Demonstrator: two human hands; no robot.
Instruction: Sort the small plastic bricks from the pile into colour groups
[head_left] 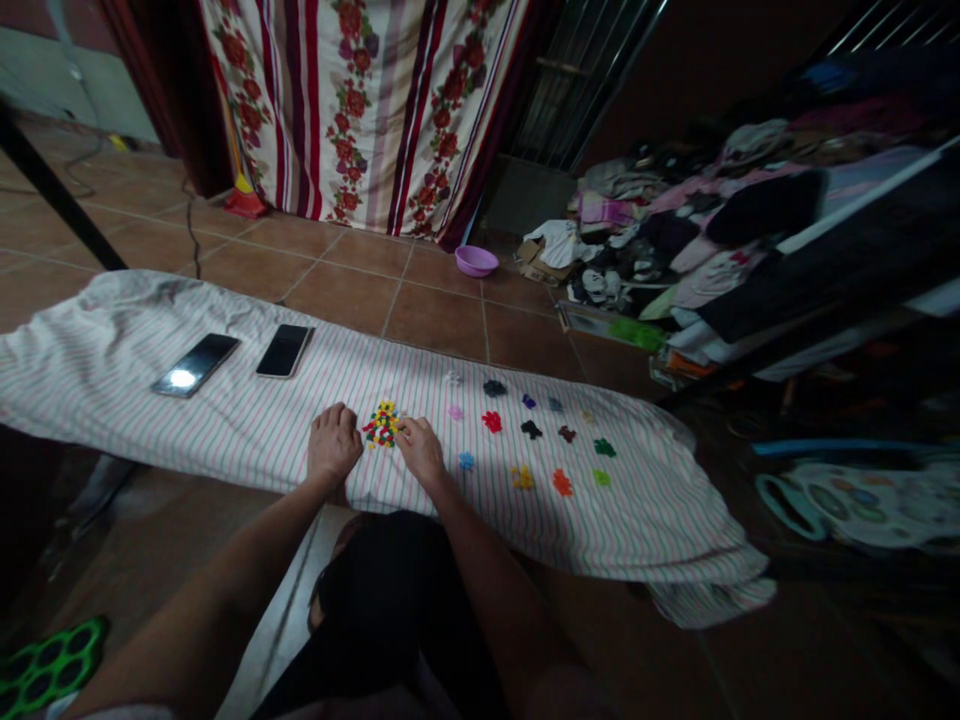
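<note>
A mixed pile of small red, yellow and green pieces (384, 425) lies on the striped cloth, between my two hands. My left hand (334, 442) rests on the cloth just left of the pile, back upward, its fingers curled in and nothing visible in them. At the pile's right edge, my right hand (422, 450) has thumb and fingertips pinched together; whatever is between them is too small to make out. Right of it are little single-colour heaps, among them red pieces (491, 421), black pieces (531, 429), orange pieces (562, 482), yellow pieces (522, 477) and light blue pieces (466, 461).
Two phones (285, 351) lie on the left part of the cloth (247, 440). Beyond the table, a purple basin (476, 262) sits on the tiled floor before a flowered curtain (375, 110). A large clothes pile (675, 220) stands at the right.
</note>
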